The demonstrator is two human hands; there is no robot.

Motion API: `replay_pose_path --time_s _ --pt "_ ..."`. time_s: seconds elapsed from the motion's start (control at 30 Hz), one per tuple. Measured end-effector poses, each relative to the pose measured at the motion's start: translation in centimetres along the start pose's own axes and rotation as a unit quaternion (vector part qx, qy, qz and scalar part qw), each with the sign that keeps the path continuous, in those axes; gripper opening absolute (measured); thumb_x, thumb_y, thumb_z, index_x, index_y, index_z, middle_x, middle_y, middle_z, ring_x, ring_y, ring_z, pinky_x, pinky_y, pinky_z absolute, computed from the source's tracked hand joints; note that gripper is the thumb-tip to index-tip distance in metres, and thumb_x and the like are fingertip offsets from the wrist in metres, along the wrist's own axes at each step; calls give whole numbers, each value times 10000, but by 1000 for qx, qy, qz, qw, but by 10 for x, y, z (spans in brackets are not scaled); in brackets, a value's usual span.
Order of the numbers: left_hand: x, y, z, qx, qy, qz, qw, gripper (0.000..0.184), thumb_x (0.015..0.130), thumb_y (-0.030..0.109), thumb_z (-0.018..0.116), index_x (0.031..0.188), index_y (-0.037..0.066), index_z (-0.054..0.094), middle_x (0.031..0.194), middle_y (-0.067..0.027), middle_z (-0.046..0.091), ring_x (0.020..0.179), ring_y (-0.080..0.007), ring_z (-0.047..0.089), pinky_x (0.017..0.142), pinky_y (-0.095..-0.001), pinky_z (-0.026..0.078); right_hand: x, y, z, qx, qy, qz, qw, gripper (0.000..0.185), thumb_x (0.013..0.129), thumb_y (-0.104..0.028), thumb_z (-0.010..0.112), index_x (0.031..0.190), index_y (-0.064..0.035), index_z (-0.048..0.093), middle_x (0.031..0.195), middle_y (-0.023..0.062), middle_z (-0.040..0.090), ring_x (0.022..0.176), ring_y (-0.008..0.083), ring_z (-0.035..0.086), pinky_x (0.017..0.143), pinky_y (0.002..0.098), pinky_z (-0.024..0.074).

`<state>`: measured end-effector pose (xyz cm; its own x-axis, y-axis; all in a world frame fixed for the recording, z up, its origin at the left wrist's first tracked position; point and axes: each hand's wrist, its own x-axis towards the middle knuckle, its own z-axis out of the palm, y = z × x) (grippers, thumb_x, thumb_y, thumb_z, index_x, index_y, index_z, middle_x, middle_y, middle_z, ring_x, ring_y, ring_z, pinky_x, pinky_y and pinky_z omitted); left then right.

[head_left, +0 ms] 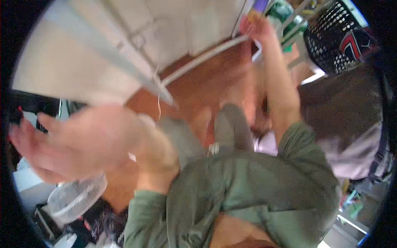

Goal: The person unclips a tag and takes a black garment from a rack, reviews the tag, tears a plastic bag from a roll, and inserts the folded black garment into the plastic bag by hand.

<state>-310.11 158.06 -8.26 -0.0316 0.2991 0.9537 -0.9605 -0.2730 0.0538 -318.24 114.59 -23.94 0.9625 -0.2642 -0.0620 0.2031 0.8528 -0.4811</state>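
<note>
My left hand (pixel 82 140) is large and blurred at the left, its fingers spread apart and nothing visible in it. Behind and below it is a clear plastic basket or tub (pixel 78 196). My right arm reaches away to the upper right. There my right hand (pixel 258 29) is closed, with a small yellowish patch (pixel 252 15) at its fingers that is too blurred to name. A purple thing (pixel 260 5) is just beyond those fingers, beside a light-coloured rack (pixel 294 31). Whether the hand touches the rack, I cannot tell.
A black perforated basket (pixel 331 37) with a red and white emblem hangs at the upper right. Dark cloth (pixel 343 103) lies below it. A pale pole (pixel 124 62) slants over the reddish-brown floor (pixel 198 87). Dark clutter (pixel 103 219) fills the lower left.
</note>
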Motion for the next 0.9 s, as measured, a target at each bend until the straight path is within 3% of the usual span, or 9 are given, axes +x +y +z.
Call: replay_pose_path --time_s 0.07,0.17,0.3,0.43,0.5,0.63,0.73,0.8,0.9 --pt "-48 25 -11 -41 7 -13 999 288 820 265 401 998 43 445 999 -179 482 944 -334 461 787 -448 399 -5 21 -24 -23 -37 -46 998 206 801 -229 485 907 -57 525 840 90 573 812 244 545 743 365 440" --pt "-107 46 -14 -149 -27 -17 988 244 823 227 433 942 17 466 961 -224 516 888 -317 510 749 -399 417 -52 43 -10 -253 227 -191 921 181 804 -178 509 936 -56 531 866 77 591 701 166 552 618 272 450" --pt "-143 73 -35 -144 -422 -119 887 294 683 111 595 948 51 484 946 -149 542 804 -308 547 675 -389 451 -51 -13 -42 -416 297 -317 799 166 792 -138 521 928 -45 540 807 41 585 643 111 526 584 210 419" --pt "-191 62 -42 -109 -521 -211 820 296 611 30 646 879 48 521 816 -116 569 728 -267 564 621 -346 450 14 -88 -42 -561 263 -476 624 158 786 -122 530 914 -34 556 771 20 574 662 107 508 590 214 405" --pt "-202 59 -40 -43 -599 -271 752 269 588 30 661 831 44 547 797 -104 579 712 -247 566 594 -325 444 46 -115 -25 -672 283 -507 460 196 793 -187 526 900 -28 566 785 42 588 689 158 535 625 281 430" --pt "-227 56 -34 27 -561 -397 726 258 597 42 655 836 40 559 806 -107 598 730 -271 579 669 -332 448 96 -179 3 -739 230 -569 277 224 759 -168 558 931 -25 571 834 129 608 771 217 587 700 317 449" --pt "-249 53 -27 57 -567 -443 693 196 626 45 658 802 38 574 758 -111 587 681 -262 562 584 -328 442 115 -229 22 -839 224 -477 -135 282 772 -257 520 943 -39 572 875 171 596 821 318 569 722 395 451" --pt "-261 53 -22 59 -554 -429 711 156 647 40 645 788 32 579 733 -116 588 666 -258 564 590 -319 443 143 -280 29 -829 291 -477 22 341 754 -319 528 950 -43 571 904 198 585 904 348 540 763 429 440" --pt "-277 50 -15 58 -566 -491 659 143 649 33 637 778 28 577 746 -117 591 676 -265 566 614 -315 444 175 -388 12 -806 258 -532 -39 378 767 -349 516 982 -41 562 913 210 581 940 335 531 768 428 438"
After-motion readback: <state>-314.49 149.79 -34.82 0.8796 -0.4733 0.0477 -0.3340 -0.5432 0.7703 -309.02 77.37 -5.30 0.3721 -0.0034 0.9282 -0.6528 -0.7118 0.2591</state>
